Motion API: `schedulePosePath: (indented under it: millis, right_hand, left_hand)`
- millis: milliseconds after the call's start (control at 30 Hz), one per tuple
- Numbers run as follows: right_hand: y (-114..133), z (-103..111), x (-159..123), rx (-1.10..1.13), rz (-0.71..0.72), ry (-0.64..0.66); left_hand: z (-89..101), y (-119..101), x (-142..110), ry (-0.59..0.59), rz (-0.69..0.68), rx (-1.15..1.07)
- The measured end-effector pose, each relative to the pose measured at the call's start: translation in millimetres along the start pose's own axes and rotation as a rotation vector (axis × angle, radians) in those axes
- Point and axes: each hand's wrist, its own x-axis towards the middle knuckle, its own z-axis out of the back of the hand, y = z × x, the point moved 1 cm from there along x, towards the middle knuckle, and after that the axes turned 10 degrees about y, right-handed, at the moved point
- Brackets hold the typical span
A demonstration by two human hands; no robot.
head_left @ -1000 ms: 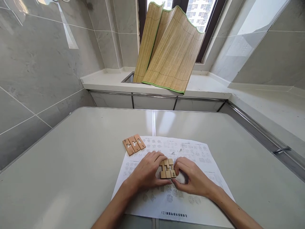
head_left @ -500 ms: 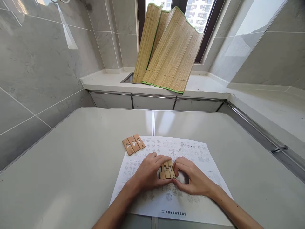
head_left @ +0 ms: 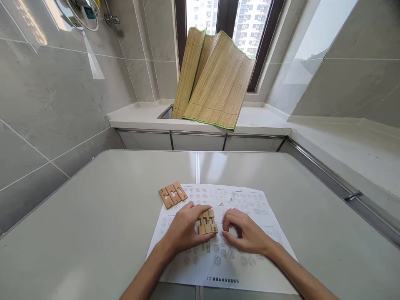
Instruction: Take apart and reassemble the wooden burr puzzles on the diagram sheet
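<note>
Tiled room in what looks like a home, probably a bathroom, grey wall tiles (head_left: 75, 91), shower fittings (head_left: 111, 18) at upper left, white window ledge (head_left: 265, 123) under a dark-framed window (head_left: 225, 18), apartment building (head_left: 253, 25) outside, pale bench (head_left: 93, 216)

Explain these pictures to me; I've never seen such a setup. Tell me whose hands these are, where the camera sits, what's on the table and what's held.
There is no machine here: a person works with two bare hands. Every picture comes from one camera worn on their head, looking forward and down.

On the pale table lies a printed sheet. At its far left corner are three flat wooden pieces with cut-outs.

The left hand grips a small cluster of light wooden blocks. The right hand is just beside it, fingers curled, not touching the blocks. Beyond the table, a bamboo mat stands by the window.
</note>
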Motion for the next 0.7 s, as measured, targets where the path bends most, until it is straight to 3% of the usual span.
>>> schedulePosePath:
  millis: [200,400,700]
  right_hand:
    - [1.4,-0.9,1.0,-0.027,-0.022,-0.012]
    - [2.1,-3.2,0.3,-0.046,-0.031,-0.027]
    - [-4.1,-6.4,-3.0,-0.087,-0.021,-0.039]
  left_hand:
    - [27.5,13.8,-48.6,-0.149,0.169,0.044]
    - [41.3,39.2,-94.3,-0.299,0.364,0.164]
    - [45.4,50.2,-101.2,-0.323,0.57,0.221]
